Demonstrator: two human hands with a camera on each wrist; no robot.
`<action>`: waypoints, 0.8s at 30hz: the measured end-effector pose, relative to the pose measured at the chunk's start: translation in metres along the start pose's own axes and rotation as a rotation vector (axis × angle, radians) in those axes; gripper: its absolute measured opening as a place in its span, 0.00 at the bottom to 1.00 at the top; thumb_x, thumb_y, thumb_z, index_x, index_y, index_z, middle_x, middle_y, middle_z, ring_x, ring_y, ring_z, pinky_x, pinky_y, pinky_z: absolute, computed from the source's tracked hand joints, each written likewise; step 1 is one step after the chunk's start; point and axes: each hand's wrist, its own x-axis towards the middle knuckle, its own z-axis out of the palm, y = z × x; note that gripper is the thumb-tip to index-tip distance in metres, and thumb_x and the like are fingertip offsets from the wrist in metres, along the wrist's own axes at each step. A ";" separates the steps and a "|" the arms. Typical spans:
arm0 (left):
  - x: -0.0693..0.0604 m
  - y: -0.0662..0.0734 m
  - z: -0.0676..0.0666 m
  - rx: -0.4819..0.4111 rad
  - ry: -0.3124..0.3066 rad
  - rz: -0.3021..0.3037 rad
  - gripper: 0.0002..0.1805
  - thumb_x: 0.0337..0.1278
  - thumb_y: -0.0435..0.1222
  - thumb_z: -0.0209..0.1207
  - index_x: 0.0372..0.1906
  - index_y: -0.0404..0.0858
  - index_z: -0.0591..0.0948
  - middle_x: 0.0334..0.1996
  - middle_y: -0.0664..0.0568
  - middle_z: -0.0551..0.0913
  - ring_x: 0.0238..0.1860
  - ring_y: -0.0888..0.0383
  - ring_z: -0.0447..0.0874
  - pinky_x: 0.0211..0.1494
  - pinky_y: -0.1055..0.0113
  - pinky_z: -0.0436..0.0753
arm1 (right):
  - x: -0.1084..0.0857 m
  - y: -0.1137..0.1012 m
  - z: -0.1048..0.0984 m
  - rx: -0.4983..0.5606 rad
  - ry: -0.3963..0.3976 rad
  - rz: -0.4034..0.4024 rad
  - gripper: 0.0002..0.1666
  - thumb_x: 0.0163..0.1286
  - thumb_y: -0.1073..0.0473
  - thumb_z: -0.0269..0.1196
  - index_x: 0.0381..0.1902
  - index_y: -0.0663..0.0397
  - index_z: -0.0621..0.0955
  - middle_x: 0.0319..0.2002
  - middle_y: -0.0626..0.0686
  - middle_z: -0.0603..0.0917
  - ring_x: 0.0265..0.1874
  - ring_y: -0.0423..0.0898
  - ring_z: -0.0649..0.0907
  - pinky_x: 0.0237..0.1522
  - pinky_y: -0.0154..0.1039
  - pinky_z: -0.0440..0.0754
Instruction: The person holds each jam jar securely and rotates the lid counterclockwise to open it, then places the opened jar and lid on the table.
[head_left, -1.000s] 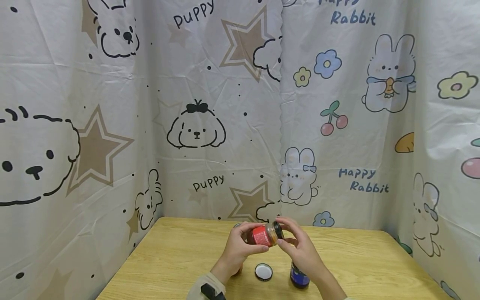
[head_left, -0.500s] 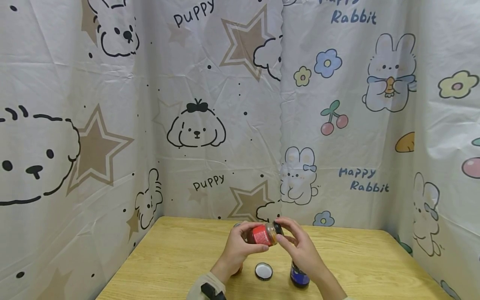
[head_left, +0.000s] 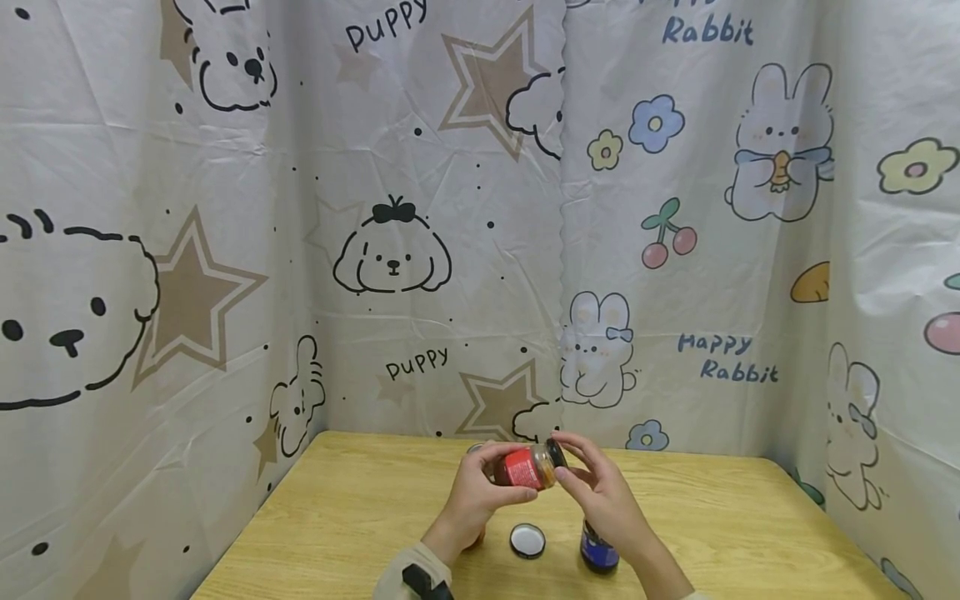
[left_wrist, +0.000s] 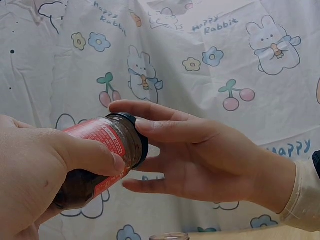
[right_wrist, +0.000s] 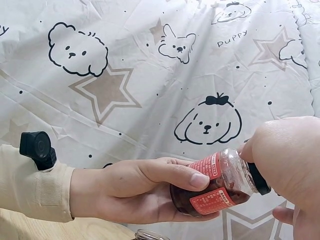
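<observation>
Above the table, my left hand (head_left: 477, 492) grips a glass jar (head_left: 523, 469) with a red label and dark contents, tilted onto its side. The thumb lies along the label. At the jar's right end, my right hand (head_left: 603, 492) pinches the black lid (left_wrist: 134, 135) between thumb and fingers. The lid sits on the jar's mouth in both wrist views. Below the hands, a loose lid (head_left: 527, 541) rests on the table with its white inside up. Next to my right wrist stands a dark jar with a blue label (head_left: 598, 551), its top partly hidden.
The wooden table (head_left: 360, 508) carries these things, with patterned curtains (head_left: 450, 250) around its back and sides. Behind my left hand, the rim of another container (head_left: 474, 448) peeks out. A glass rim (right_wrist: 151, 235) shows at the bottom of the right wrist view.
My right fingers and thumb have shifted slightly around the black lid. My left hand and the jar keep their place; the head view has tilted down a little.
</observation>
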 end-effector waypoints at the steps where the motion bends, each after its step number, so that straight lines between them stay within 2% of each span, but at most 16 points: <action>1: 0.000 0.000 0.000 -0.001 0.001 -0.001 0.31 0.43 0.23 0.78 0.58 0.36 0.85 0.52 0.43 0.78 0.54 0.48 0.80 0.54 0.62 0.84 | 0.000 0.000 0.000 0.004 -0.004 -0.001 0.24 0.78 0.61 0.62 0.68 0.48 0.75 0.71 0.54 0.73 0.71 0.61 0.69 0.65 0.50 0.75; 3: 0.000 0.001 0.000 -0.002 0.003 -0.002 0.31 0.44 0.23 0.78 0.58 0.35 0.85 0.51 0.43 0.78 0.54 0.48 0.80 0.54 0.62 0.84 | 0.000 -0.001 -0.001 0.006 -0.013 -0.006 0.24 0.78 0.62 0.62 0.68 0.48 0.75 0.71 0.53 0.73 0.70 0.61 0.70 0.63 0.44 0.76; 5: 0.000 0.000 0.000 -0.003 0.003 -0.003 0.31 0.43 0.23 0.78 0.58 0.35 0.85 0.51 0.42 0.78 0.54 0.48 0.80 0.54 0.62 0.84 | 0.000 -0.001 -0.001 0.001 -0.027 -0.014 0.24 0.78 0.64 0.62 0.69 0.47 0.75 0.72 0.53 0.72 0.70 0.62 0.71 0.63 0.44 0.76; 10: 0.001 -0.002 -0.002 -0.003 -0.001 0.000 0.31 0.43 0.23 0.78 0.59 0.35 0.85 0.52 0.42 0.78 0.54 0.48 0.80 0.54 0.62 0.84 | 0.000 -0.001 -0.001 -0.014 -0.040 -0.022 0.29 0.77 0.69 0.60 0.73 0.48 0.72 0.74 0.55 0.69 0.71 0.63 0.69 0.65 0.60 0.72; 15: 0.001 -0.001 -0.002 0.013 0.003 0.010 0.31 0.43 0.24 0.78 0.58 0.35 0.85 0.52 0.43 0.78 0.53 0.48 0.80 0.53 0.62 0.84 | 0.000 -0.002 -0.002 -0.021 -0.054 -0.055 0.32 0.76 0.72 0.58 0.75 0.53 0.70 0.75 0.61 0.64 0.72 0.65 0.66 0.65 0.68 0.68; 20: 0.002 -0.001 -0.003 0.009 0.003 0.008 0.31 0.43 0.23 0.78 0.58 0.37 0.86 0.51 0.43 0.79 0.53 0.48 0.80 0.53 0.62 0.84 | -0.002 -0.003 -0.002 0.012 -0.064 -0.057 0.31 0.75 0.73 0.58 0.73 0.54 0.72 0.74 0.63 0.66 0.73 0.67 0.64 0.67 0.72 0.63; 24: 0.001 -0.002 -0.003 -0.003 -0.005 0.009 0.31 0.43 0.23 0.78 0.59 0.34 0.85 0.51 0.43 0.78 0.53 0.48 0.80 0.53 0.62 0.84 | -0.002 -0.003 -0.002 0.010 -0.055 -0.048 0.33 0.72 0.76 0.57 0.72 0.53 0.73 0.74 0.61 0.67 0.73 0.67 0.65 0.67 0.69 0.66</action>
